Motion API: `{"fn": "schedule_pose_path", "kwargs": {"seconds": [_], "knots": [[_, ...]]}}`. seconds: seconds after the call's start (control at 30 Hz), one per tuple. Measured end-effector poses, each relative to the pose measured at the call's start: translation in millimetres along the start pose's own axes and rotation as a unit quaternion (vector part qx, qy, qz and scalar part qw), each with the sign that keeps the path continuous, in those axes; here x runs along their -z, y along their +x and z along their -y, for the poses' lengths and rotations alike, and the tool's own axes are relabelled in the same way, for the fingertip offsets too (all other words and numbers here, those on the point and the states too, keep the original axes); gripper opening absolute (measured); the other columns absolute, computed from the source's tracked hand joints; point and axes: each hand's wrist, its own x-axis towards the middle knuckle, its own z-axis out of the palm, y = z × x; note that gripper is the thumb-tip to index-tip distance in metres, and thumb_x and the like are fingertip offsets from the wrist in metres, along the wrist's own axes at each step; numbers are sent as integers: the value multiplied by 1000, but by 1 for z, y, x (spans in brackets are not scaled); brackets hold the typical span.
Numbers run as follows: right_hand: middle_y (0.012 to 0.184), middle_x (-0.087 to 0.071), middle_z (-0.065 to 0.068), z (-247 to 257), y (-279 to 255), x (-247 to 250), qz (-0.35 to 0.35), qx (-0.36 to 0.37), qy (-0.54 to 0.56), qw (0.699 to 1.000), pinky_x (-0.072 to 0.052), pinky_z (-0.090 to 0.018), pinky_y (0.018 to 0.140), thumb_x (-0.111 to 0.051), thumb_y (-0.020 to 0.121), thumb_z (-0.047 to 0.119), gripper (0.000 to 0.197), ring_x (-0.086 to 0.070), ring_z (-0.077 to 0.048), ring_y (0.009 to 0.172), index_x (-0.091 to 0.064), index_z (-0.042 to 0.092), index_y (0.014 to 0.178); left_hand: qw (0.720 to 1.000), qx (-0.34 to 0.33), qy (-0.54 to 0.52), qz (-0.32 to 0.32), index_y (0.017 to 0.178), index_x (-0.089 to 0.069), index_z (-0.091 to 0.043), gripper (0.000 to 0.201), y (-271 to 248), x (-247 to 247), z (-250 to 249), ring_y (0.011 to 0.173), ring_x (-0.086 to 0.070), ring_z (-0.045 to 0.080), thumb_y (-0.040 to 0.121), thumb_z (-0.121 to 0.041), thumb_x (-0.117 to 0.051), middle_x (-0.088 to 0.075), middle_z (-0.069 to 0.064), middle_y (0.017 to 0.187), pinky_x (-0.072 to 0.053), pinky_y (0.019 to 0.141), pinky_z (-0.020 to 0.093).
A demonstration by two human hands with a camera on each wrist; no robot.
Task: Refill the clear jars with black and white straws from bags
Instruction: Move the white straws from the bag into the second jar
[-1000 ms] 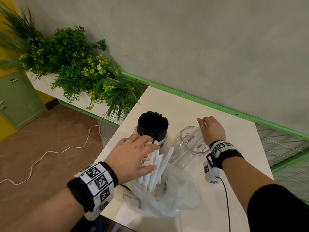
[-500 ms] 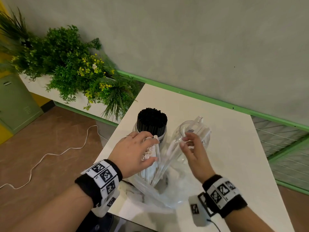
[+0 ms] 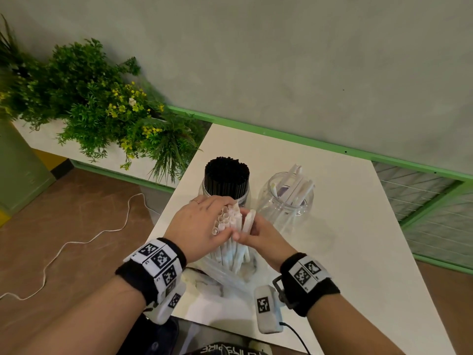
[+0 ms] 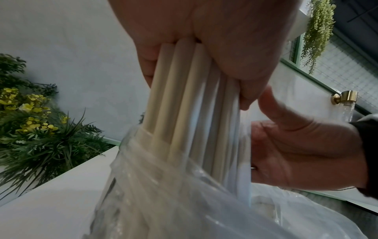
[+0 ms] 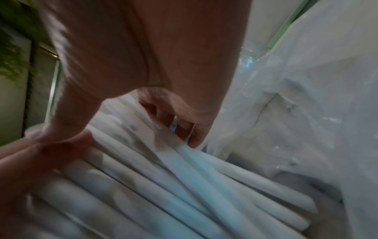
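White straws: a bunch of white straws (image 3: 231, 226) stands up out of a clear plastic bag (image 3: 225, 275) near the front edge of the white tabletop (image 3: 345, 226). Their open round tips point up.
Left hand: the left hand (image 3: 202, 224) is wrapped round the top of the bunch. Its fingers curl over the straws and squeeze them together. The left wrist view shows the straws packed side by side under the palm, going down into the bag.
Right hand: the right hand (image 3: 258, 234) is pressed close on the other side of the bunch. Its thumb and fingers curl in and pinch a few straws on that side. The two hands touch at the thumbs.
Bag: thin, see-through and crinkly. It sags round the lower part of the straws.
Black straw jar: a clear jar (image 3: 225, 193) just behind the left hand is packed full of black straws (image 3: 227, 175) that stick up above its rim.
White straw jar: a second clear jar (image 3: 288, 201) stands beside it, on the right. It holds only a few white straws, and they lean to one side.
Behind: green plants with yellow flowers (image 3: 102, 111) sit left of the tabletop.
Floor: a white cord (image 3: 76, 242) lies on the brown floor.
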Motion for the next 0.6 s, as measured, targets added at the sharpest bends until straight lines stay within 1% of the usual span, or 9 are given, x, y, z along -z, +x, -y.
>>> {"fn": "schedule_pose_path", "kwargs": {"seconds": [0.07, 0.13, 0.2, 0.23, 0.3, 0.33, 0.47, 0.53, 0.6], "knots": [[122, -64, -12, -4, 1, 1, 0, 4, -52, 999, -47, -39, 102, -73, 82, 4, 53, -60, -26, 116, -52, 9, 130, 1000, -4, 4, 1, 128, -45, -32, 52, -1, 1, 0, 106, -52, 16, 80, -53, -47, -59, -12, 121, -37, 90, 25], [115, -68, -5, -9, 2, 1, -30, 9, -134, 990, -49, -38, 98, -77, 78, 8, 51, -64, -19, 108, -57, 15, 124, 1000, -6, 11, 4, 129, -44, -33, 53, -1, 0, -1, 107, -52, 16, 81, -54, -44, -58, -12, 122, -37, 90, 24], [106, -70, 0, -13, 2, 1, -65, 18, -188, 980, -52, -32, 90, -80, 75, 13, 46, -66, -13, 98, -61, 18, 117, 1000, -4, 17, 8, 132, -43, -32, 56, -1, -1, -1, 108, -52, 17, 81, -56, -43, -58, -11, 123, -40, 91, 27], [103, -70, 1, -16, 2, 1, -79, 24, -201, 976, -52, -27, 85, -81, 74, 14, 45, -66, -11, 94, -62, 18, 114, 1000, -5, 20, 9, 133, -43, -33, 56, 0, -2, -1, 107, -52, 17, 82, -56, -43, -58, -11, 123, -42, 91, 28], [100, -70, 2, -19, 2, 0, -99, 33, -207, 973, -50, -19, 78, -83, 72, 15, 45, -66, -8, 90, -63, 17, 112, 1000, -11, 25, 5, 132, -45, -33, 55, 0, -4, -1, 105, -53, 18, 82, -55, -44, -58, -11, 122, -44, 90, 30], [99, -70, 1, -20, 2, 0, -107, 36, -205, 972, -50, -18, 77, -83, 71, 15, 45, -66, -8, 89, -63, 17, 111, 1000, -15, 27, 5, 132, -47, -32, 54, 1, -4, 0, 105, -53, 18, 83, -55, -44, -58, -11, 121, -44, 90, 30], [94, -71, -1, -18, 1, 0, -133, 40, -187, 972, -51, -18, 74, -83, 72, 14, 38, -67, -9, 85, -65, 12, 105, 999, -17, 32, -6, 131, -49, -31, 54, 1, -4, 0, 103, -54, 18, 83, -55, -43, -59, -10, 119, -44, 89, 29], [94, -72, -2, -16, -1, 0, -134, 38, -164, 976, -51, -18, 73, -81, 75, 12, 33, -68, -9, 86, -66, 10, 104, 999, -21, 36, -15, 127, -52, -31, 50, 1, -5, 1, 100, -55, 18, 84, -54, -45, -59, -11, 117, -43, 88, 29], [95, -72, -4, -17, -2, 0, -134, 36, -150, 979, -52, -20, 75, -78, 78, 10, 28, -69, -11, 88, -67, 9, 104, 999, -23, 38, -12, 122, -54, -31, 45, 3, -5, 1, 98, -55, 18, 84, -53, -45, -58, -13, 115, -44, 86, 29]]}}
